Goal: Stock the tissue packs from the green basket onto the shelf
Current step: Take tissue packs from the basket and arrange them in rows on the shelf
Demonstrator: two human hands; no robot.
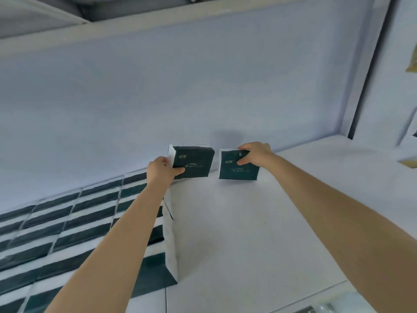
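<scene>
Two dark green tissue packs with white sides stand upright at the back of the white shelf point(237, 222), close to the rear wall. My left hand point(161, 171) grips the left tissue pack point(196, 162) by its lower left corner. My right hand point(256, 153) holds the right tissue pack point(237, 169) by its top right corner. A narrow gap separates the two packs. Rows of several stocked tissue packs point(74, 224) fill the shelf to the left, partly hidden by my left forearm. The green basket is not in view.
The pale rear wall point(203, 91) rises right behind the packs. A dark vertical post point(370, 71) marks the shelf's right end. An upper shelf edge point(112, 26) runs overhead. The shelf's front edge point(293, 299) lies at the bottom right.
</scene>
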